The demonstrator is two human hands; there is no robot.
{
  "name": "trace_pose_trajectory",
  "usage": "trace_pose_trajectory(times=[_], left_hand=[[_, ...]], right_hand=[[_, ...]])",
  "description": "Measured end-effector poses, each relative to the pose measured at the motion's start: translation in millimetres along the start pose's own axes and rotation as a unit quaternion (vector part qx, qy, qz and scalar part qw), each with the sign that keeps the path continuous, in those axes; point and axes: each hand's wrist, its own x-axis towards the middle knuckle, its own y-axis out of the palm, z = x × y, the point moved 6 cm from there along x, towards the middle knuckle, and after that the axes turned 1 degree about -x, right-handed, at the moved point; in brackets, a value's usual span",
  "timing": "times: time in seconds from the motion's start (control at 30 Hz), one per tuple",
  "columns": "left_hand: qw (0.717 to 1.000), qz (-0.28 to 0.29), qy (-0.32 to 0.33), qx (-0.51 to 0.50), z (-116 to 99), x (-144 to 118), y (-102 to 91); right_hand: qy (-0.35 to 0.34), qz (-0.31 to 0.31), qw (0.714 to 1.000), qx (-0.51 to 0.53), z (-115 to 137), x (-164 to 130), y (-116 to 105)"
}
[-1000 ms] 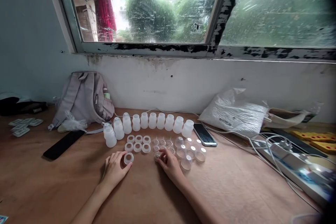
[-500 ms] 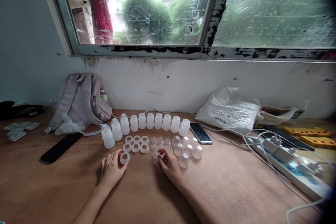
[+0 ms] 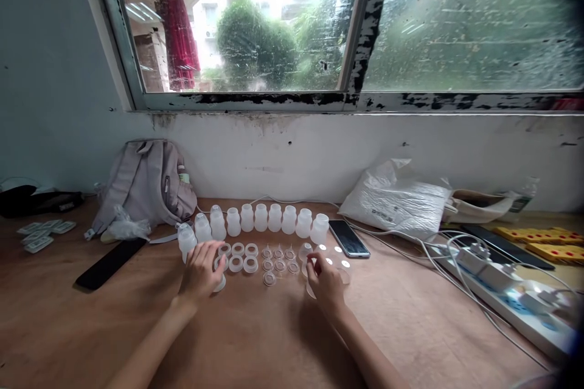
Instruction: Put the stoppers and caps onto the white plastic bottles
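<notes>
My left hand (image 3: 201,271) is open, its fingers stretched over the left edge of the white screw rings (image 3: 250,264). It hides part of the nearest ring (image 3: 220,283) and the base of the leftmost bottle (image 3: 185,238). Over the clear dome caps (image 3: 345,265) hovers my right hand (image 3: 325,279), fingers loosely bent and apart; whether it touches a cap I cannot tell. Between the hands lie several clear round teat-like pieces (image 3: 269,279) in rows. Small frosted bottles (image 3: 274,219) stand upright in an arc behind; the three at the left have tops on.
A phone (image 3: 350,239) lies right of the bottles. Farther right are a plastic bag (image 3: 395,200) and a power strip (image 3: 515,301) with white cables. At left sit a grey backpack (image 3: 146,182), a dark flat object (image 3: 109,262) and small cards (image 3: 39,236).
My right hand has moved right, from the clear teat-like pieces to the dome caps. My left hand has shifted up and left off the nearest ring. The camera view has tilted slightly.
</notes>
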Motion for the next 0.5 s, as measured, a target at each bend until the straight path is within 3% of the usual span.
trace_pose_trajectory(times=[0.13,0.23,0.37,0.5], left_hand=[[0.995,0.002,-0.04,0.089,10,61,-9.5],[0.984,0.047,-0.085,0.149,28,95,0.8],[0.966,0.112,-0.141,0.186,50,113,21.3],[0.97,0.11,-0.135,0.172,53,115,26.0]], right_hand=[[-0.016,0.02,1.0,0.014,8,-5,4],[-0.035,0.019,0.999,0.005,12,-7,3],[-0.053,-0.001,0.998,0.013,15,-8,-3],[-0.071,-0.022,0.997,0.034,20,-9,-10]])
